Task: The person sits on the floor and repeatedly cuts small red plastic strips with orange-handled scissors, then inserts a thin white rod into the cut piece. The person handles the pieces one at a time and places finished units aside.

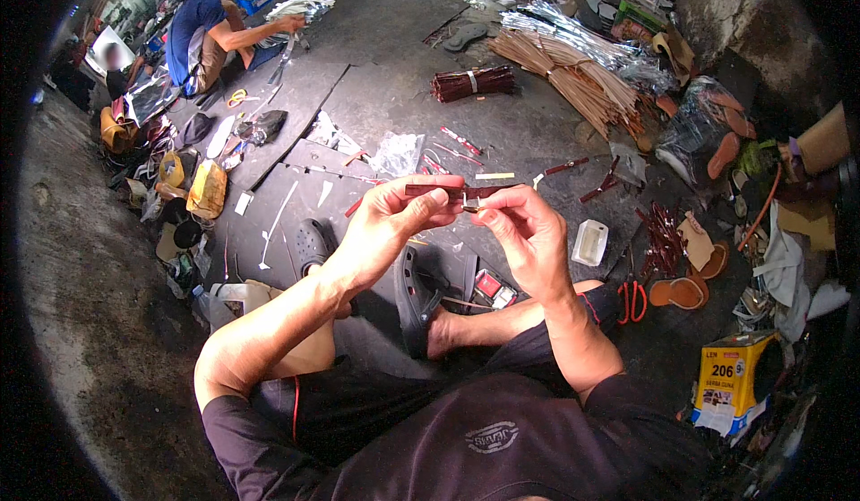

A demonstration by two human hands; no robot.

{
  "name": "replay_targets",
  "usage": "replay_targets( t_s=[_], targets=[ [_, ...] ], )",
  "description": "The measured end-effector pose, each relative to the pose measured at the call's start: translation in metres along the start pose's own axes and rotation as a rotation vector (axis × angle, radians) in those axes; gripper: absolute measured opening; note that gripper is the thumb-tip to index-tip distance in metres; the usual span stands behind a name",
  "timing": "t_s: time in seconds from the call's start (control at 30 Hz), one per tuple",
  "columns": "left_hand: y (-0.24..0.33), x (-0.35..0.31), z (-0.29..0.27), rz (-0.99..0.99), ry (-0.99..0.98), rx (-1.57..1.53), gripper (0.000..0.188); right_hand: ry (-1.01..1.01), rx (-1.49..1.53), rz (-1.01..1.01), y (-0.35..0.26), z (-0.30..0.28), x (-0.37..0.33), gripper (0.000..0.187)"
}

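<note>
In front of my chest, my left hand (394, 214) pinches a dark red-brown strap (433, 191) between thumb and fingers, the strap lying roughly level. From the other side, my right hand (528, 228) closes its thumb and fingertips on a small shiny metal buckle (472, 203) at the strap's right part. The fingertips of both hands nearly meet there. How the strap runs through the buckle is too small to tell. Beyond my hands, several finished-looking red-brown strap pieces (602, 183) lie on the dark floor.
Right of my hands sit a white plastic tray (590, 242), red-handled scissors (632, 302), a pile of brown straps (663, 241) and tan sandals (681, 292). Farther off lie a tied dark strap bundle (473, 83) and tan strips (564, 71). Another person (202, 44) squats far left.
</note>
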State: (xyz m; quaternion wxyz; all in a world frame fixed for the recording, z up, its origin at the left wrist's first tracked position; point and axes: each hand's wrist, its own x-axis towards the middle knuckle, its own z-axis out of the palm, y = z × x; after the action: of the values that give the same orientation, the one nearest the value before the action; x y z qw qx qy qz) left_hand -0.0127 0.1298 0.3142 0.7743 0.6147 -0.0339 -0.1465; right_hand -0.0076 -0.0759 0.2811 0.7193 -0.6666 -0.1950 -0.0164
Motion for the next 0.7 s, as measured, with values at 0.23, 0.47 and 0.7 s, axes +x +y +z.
replay_targets(
  t_s=[0.23, 0.47, 0.7],
  targets=[
    [0.003, 0.001, 0.000, 0.053, -0.029, 0.138, 0.031, -0.077, 0.110, 0.126, -0.002, -0.008, 0.003, 0.012],
    [-0.002, -0.002, 0.006, 0.176, 0.016, 0.271, 0.026, -0.109, 0.447, 0.369, -0.002, -0.012, 0.007, 0.015],
    [0.003, -0.001, 0.011, 0.137, 0.048, 0.246, 0.027, 0.012, -0.042, -0.088, 0.009, 0.004, 0.001, 0.011]
  ],
)
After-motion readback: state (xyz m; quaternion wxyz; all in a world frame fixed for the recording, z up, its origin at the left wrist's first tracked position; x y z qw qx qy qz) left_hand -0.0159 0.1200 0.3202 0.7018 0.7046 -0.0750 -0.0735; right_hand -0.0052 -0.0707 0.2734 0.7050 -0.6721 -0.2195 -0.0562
